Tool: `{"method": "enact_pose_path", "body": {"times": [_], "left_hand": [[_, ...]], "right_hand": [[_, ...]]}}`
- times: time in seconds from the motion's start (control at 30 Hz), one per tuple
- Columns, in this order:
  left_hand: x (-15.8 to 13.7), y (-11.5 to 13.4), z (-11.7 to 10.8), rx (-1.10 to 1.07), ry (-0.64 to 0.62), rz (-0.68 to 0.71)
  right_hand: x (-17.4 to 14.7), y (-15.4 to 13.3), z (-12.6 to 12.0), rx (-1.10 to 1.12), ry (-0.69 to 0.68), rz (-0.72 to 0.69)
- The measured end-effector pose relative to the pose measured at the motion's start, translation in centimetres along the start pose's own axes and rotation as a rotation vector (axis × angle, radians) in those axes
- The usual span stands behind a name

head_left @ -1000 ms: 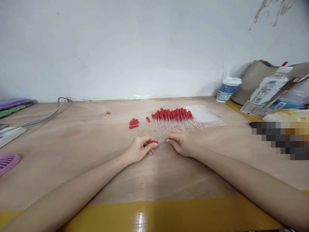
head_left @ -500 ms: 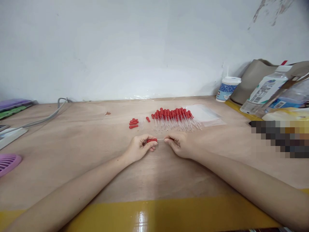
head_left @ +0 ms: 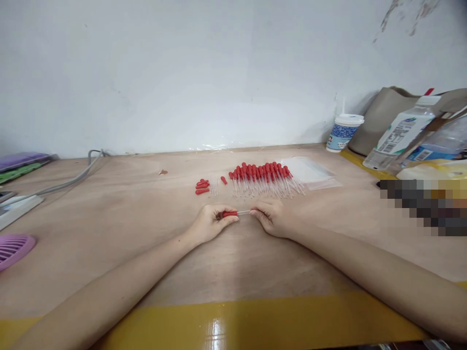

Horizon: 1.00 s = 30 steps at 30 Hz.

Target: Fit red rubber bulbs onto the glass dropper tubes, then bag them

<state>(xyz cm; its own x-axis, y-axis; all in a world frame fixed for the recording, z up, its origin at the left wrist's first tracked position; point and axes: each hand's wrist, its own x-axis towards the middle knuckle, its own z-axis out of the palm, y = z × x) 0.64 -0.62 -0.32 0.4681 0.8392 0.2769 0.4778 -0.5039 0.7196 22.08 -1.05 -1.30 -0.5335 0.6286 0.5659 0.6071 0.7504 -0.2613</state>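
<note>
My left hand (head_left: 216, 221) pinches a red rubber bulb (head_left: 229, 214) between thumb and fingers. From the bulb's right end a clear thin tube (head_left: 243, 212) runs level to my right hand (head_left: 269, 217), whose fingertips close on its far end and hide the tip. Beyond my hands lies a row of droppers (head_left: 260, 177) with red bulbs and clear stems pointing towards me. Left of them are a single red bulb (head_left: 224, 180), a few loose clear tubes (head_left: 214, 185) and several more red bulbs (head_left: 202, 191).
A clear plastic bag (head_left: 310, 172) lies behind the droppers. At the right stand a paper cup (head_left: 343, 133), a tilted plastic bottle (head_left: 404, 131) and a beige container (head_left: 375, 116). A grey cable (head_left: 76, 174) and a pink slatted object (head_left: 16, 249) are at the left.
My hands keep their hold on the bulb and tube. The right fingertips sit slightly further right, and the left fingers below the bulb have drawn in.
</note>
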Motion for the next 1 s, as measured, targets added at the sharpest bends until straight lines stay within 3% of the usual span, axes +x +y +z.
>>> {"method": "enact_pose_path", "body": {"times": [0.4,0.63,0.73,0.8,0.93,1.0], "left_hand": [[0.0,-0.2,0.1,0.078,0.017,0.085],[0.8,-0.6,-0.5,0.311,0.05,0.311],[1.3,-1.6,-1.1,0.386,0.154,0.373],[1.6,-2.5,-1.8,0.424,0.236,0.351],[2.1,-4.2,-3.6,0.464,0.314,0.209],[2.2,-4.8,-4.2,0.479,0.35,0.132]], "right_hand": [[0.6,-1.6,-0.4,-0.021,-0.137,0.145],[1.5,-2.2,-0.8,-0.024,-0.217,0.253],[1.7,-2.6,-0.9,0.051,-0.227,0.274],[1.9,-2.5,-1.0,0.146,-0.219,0.339],[3.4,-1.1,-1.1,0.456,-0.242,0.632],[4.9,-0.2,-0.9,0.501,-0.232,0.716]]}}
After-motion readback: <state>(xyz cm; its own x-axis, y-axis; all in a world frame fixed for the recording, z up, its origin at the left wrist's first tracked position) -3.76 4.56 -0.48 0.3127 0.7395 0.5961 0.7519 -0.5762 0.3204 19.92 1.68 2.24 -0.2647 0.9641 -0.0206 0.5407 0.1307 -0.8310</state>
